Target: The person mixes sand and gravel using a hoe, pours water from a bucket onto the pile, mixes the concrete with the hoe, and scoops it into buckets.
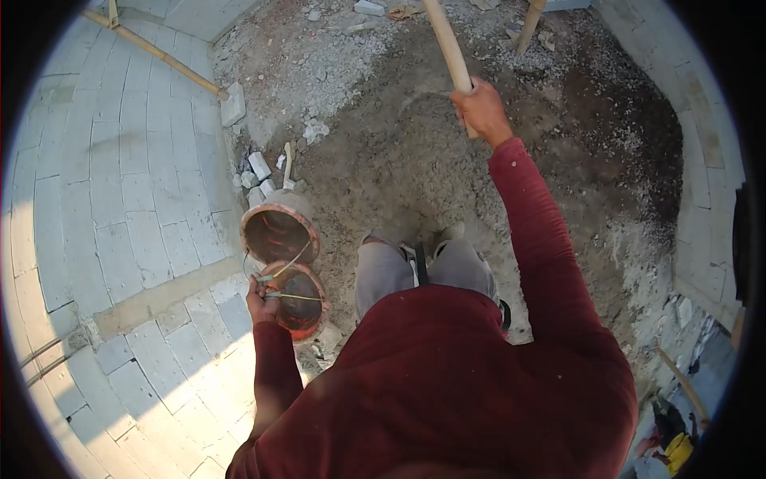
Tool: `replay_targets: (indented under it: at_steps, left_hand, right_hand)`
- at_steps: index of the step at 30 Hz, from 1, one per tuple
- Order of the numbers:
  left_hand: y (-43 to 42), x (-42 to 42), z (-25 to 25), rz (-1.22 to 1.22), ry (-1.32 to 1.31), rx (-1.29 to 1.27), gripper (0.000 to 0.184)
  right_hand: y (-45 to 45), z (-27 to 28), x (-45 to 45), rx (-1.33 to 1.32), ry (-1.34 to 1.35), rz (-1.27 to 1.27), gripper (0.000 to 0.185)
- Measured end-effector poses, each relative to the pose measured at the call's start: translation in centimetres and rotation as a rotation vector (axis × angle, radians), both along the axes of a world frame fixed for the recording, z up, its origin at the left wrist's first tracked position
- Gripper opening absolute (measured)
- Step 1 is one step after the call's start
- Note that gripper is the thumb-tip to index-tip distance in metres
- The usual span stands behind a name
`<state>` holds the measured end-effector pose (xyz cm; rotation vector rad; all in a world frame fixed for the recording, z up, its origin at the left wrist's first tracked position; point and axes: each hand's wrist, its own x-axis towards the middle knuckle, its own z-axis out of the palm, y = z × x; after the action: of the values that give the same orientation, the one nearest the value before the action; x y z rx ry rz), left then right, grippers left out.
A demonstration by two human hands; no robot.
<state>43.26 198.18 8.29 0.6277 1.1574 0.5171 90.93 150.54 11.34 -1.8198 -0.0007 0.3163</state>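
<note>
My right hand (484, 110) is closed around the lower end of a long wooden tool handle (447, 40). The handle runs up past the top edge of the view, so its head is hidden. At the left, my left hand (261, 302) grips the wire handles of two buckets. One bucket (281, 207) is tipped with its mouth toward me. The other, a reddish bucket (303, 329), hangs just below it, touching or nearly touching. Both look caked with dried mortar inside and seem to hold little.
A grey block wall (144, 160) rises on the left, with a wooden pole (163, 56) leaning against it. Broken block pieces (259, 166) lie at its foot. Ahead is rough, damp ground (399, 152) with scattered gravel. Another block wall (706, 136) stands on the right.
</note>
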Motion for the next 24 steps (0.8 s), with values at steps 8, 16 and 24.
replay_targets:
  at_steps: [8,16,24]
  left_hand:
    - [12.8,22.7,-8.7,-0.258,0.083,-0.013,0.018]
    - [14.5,40.5,-31.7,-0.445,0.364,-0.103,0.021]
    - [8.4,53.7,-39.5,-0.489,0.397,-0.253,0.017]
  right_hand:
    - [4.4,-24.0,4.9,-0.238,0.224,-0.035,0.044]
    - [4.9,-35.5,-12.6,-0.157,1.039,-0.202,0.039]
    - [13.2,-37.7,8.2,-0.317,1.256,-0.013,0.019]
